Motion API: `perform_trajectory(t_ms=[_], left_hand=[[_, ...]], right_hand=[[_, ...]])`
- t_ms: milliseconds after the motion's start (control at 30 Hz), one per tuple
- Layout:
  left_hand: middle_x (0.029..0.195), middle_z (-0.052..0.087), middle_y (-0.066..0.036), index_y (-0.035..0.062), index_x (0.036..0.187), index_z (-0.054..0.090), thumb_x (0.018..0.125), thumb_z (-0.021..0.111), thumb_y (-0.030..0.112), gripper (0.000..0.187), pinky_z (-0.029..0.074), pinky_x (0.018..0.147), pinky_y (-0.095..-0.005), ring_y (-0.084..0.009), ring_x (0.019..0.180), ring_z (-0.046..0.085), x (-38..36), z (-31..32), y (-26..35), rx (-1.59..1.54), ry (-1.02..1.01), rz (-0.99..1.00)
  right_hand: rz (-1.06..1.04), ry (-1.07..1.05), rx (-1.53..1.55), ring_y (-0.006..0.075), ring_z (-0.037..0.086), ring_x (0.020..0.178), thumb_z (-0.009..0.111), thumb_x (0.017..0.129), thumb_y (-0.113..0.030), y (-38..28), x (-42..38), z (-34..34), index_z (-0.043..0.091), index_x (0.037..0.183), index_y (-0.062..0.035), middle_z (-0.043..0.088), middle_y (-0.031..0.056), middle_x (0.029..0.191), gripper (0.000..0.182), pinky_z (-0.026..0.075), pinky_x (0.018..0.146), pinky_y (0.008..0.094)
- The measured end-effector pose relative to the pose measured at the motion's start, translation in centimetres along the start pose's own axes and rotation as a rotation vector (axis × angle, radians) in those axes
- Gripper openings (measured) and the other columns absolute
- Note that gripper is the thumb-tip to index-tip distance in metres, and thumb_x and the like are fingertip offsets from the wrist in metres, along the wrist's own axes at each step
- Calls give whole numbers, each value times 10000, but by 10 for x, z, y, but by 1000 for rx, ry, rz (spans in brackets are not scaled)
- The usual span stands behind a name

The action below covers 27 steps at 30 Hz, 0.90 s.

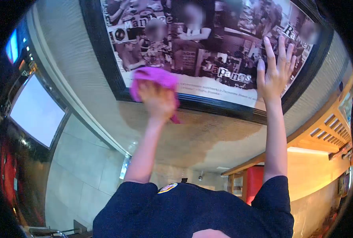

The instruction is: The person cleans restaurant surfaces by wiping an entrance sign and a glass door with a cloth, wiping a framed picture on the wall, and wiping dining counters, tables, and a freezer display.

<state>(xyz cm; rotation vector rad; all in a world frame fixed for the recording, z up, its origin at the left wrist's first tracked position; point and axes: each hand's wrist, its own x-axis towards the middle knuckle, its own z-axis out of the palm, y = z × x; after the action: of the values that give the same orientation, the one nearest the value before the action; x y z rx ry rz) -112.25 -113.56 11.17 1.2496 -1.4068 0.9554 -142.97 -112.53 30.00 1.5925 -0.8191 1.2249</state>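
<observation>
Left hand: left hand (157,101) curled shut around a crumpled bright pink cloth (152,77), pressing it on the lower left part of the picture.
Right hand: right hand (274,75) fully open, fingers spread, holding nothing, laid flat against the lower right part of the picture, well apart from the cloth.
Cloth: bunched up, partly hidden under the fingers, touching the glazed face just above the bottom frame edge.
Picture: large black-framed black-and-white poster (220,47) with printed lettering, hung on a pale textured wall (85,91).
Surroundings: bright rectangular screen (36,111) far left; slatted wooden fitting (327,131) at right.
Doing it well, as judged: best wiped with even pressure in overlapping strokes, steadying the frame with the flat palm, keeping the cloth off the wall, and taking care not to leave prints under the open palm.
</observation>
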Motion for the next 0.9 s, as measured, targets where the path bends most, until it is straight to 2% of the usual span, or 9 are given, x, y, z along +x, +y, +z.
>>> perform_trajectory(t_ms=[67, 233, 333, 400, 467, 600, 667, 800, 900], left_hand=[[1466, 193, -318, 2, 1293, 462, 940, 434, 280, 450, 100, 1088, -625, -554, 1342, 137, 7, -15, -59, 47, 44, -196], [1445, 225, -318, -1, 1256, 491, 930, 460, 225, 398, 131, 1087, -623, -528, 1355, 124, 123, -42, -90, -19, 183, -1], [1380, 332, -333, 14, 1249, 506, 913, 463, 241, 408, 192, 1082, -587, -527, 1298, 250, 233, -46, -107, 64, 392, 155], [1378, 370, -263, -47, 1345, 378, 897, 437, 180, 506, 220, 1114, -488, -394, 1282, 351, 303, -57, -107, 310, 560, 238], [1443, 292, -260, 9, 1428, 284, 891, 400, 201, 582, 206, 1115, -476, -422, 1316, 286, 343, -65, -104, 182, 538, 151], [1468, 276, -232, 54, 1440, 294, 864, 405, 198, 604, 142, 1132, -493, -407, 1359, 230, 290, -54, -106, 3, 461, 130], [1384, 315, -345, 12, 1300, 469, 892, 484, 266, 481, 198, 1093, -566, -524, 1300, 256, 211, -45, -110, -40, 357, 142], [1439, 228, -326, -31, 1311, 426, 894, 492, 263, 514, 138, 1083, -636, -543, 1327, 179, 31, -25, -116, 7, 103, 73], [1426, 244, -307, 60, 1379, 362, 912, 493, 323, 551, 166, 1100, -561, -485, 1334, 205, -34, -17, -74, -71, -75, -37]], right_hand=[[7, 2, -35, 357, 253, 1385, 553, 826, -231, -5, 2, 0, 493, 1352, -269, 350, 97, 1478, 531, 139, 1126, 500], [12, 20, -64, 371, 249, 1383, 532, 845, -241, -10, 3, 2, 482, 1361, -242, 345, 102, 1479, 519, 152, 1122, 516], [9, 38, -74, 369, 248, 1384, 528, 843, -241, -13, 4, 3, 470, 1369, -245, 342, 103, 1480, 529, 157, 1122, 512], [2, 41, -71, 368, 250, 1383, 530, 844, -243, -12, 3, 4, 468, 1370, -248, 340, 103, 1482, 529, 162, 1121, 513], [-1, 45, -66, 368, 251, 1382, 535, 845, -244, -9, 2, 4, 467, 1370, -253, 338, 101, 1484, 530, 166, 1119, 514], [-4, 37, -31, 370, 268, 1373, 568, 840, -243, -5, 1, 4, 479, 1359, -273, 352, 90, 1476, 528, 168, 1116, 513], [-25, -6, 8, 370, 269, 1372, 568, 842, -246, 0, -1, -3, 485, 1353, -276, 352, 93, 1474, 518, 159, 1117, 515], [38, 76, -58, 368, 247, 1377, 550, 849, -256, 22, -35, -38, 497, 1351, -246, 337, 128, 1476, 505, 166, 1107, 507], [165, -17, -55, 403, 195, 1388, 534, 857, -275, 46, -83, -50, 419, 1409, -210, 256, 170, 1506, 568, 134, 1113, 533]])
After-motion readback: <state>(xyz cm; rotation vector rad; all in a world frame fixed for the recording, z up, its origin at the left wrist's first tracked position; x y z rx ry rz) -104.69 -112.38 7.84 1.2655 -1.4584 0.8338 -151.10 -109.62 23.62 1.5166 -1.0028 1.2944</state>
